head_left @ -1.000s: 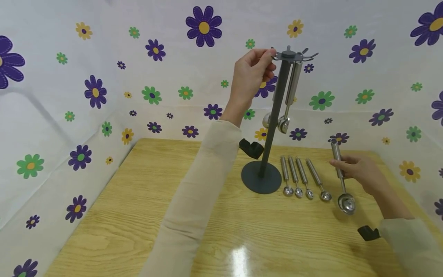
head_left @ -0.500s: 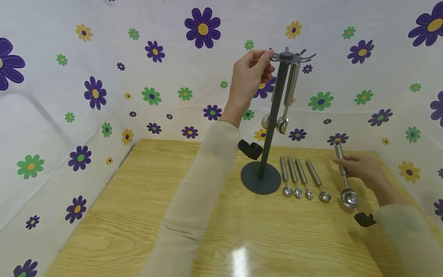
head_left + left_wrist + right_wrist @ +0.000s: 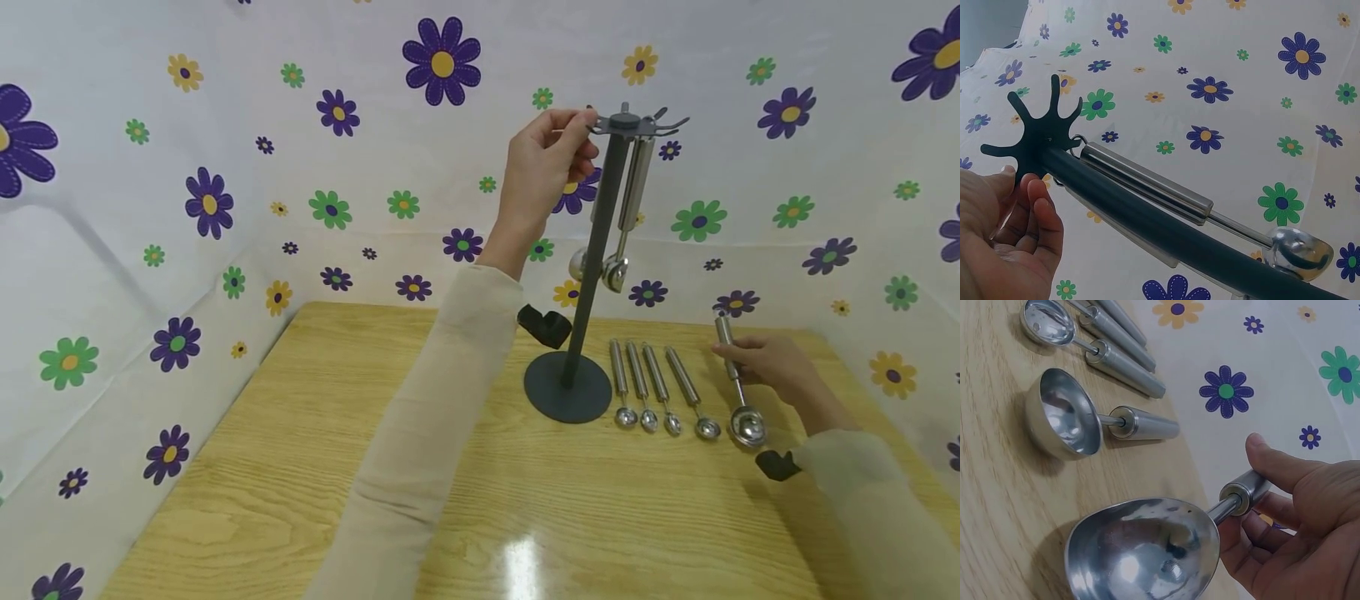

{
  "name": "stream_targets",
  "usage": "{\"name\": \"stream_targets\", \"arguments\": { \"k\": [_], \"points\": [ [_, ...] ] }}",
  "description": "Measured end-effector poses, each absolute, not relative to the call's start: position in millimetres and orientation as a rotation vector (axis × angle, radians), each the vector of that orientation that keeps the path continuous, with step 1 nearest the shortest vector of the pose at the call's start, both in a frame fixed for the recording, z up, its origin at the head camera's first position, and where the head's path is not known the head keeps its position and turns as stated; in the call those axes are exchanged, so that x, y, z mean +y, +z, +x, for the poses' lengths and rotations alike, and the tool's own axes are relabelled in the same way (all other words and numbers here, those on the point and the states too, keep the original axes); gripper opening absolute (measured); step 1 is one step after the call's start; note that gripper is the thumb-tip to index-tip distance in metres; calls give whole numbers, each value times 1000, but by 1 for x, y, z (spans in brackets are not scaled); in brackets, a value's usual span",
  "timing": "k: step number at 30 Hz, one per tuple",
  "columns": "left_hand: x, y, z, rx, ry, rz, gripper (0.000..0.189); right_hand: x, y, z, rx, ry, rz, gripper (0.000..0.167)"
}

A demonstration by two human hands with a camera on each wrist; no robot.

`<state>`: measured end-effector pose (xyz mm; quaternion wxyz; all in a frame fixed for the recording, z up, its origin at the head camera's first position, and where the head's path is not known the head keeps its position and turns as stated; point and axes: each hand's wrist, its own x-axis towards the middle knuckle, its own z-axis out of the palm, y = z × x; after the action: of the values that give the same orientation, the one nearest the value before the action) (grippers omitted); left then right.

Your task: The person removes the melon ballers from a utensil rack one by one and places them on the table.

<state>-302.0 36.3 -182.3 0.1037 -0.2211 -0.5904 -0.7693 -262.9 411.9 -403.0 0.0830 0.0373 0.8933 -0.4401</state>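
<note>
My left hand (image 3: pixel 546 162) pinches one hook of a dark grey utensil stand (image 3: pixel 594 258) at its top, thumb and fingertips on the hook's end. In the left wrist view, a steel ice cream scoop (image 3: pixel 1147 181) hangs from a neighbouring hook; another utensil is partly hidden behind the post. At the right, my right hand (image 3: pixel 772 367) grips the handle of a large ice cream scoop (image 3: pixel 747 427), its oval bowl facing up close over the table. Just left of it lies a smaller round-bowled scoop (image 3: pixel 1066 415), beside several small steel scoops (image 3: pixel 649 417).
The stand's round base (image 3: pixel 543 387) rests on the wooden table (image 3: pixel 315 467) towards the back. Behind and at both sides hangs a white flower-print sheet (image 3: pixel 360 167). A black wrist mount (image 3: pixel 777 465) sits by the right sleeve, another (image 3: pixel 545 325) by the left.
Within the past second my right hand drew the large scoop slightly right, then back left, its bowl now a little nearer the back. My left hand stays on the hook.
</note>
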Motion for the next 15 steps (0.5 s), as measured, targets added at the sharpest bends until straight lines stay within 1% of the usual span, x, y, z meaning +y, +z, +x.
{"name": "stream_targets", "arguments": {
  "k": [5,10,15],
  "points": [
    [37,-182,-301,-1738,-2279,-663,16,411,-410,-264,2648,-1289,112,66],
    [37,-182,-301,-1747,-2266,-660,16,409,-415,-266,2653,-1264,102,69],
    [36,-183,-301,-1745,-2260,-651,17,407,-417,-268,2657,-1243,139,68]
  ]
}}
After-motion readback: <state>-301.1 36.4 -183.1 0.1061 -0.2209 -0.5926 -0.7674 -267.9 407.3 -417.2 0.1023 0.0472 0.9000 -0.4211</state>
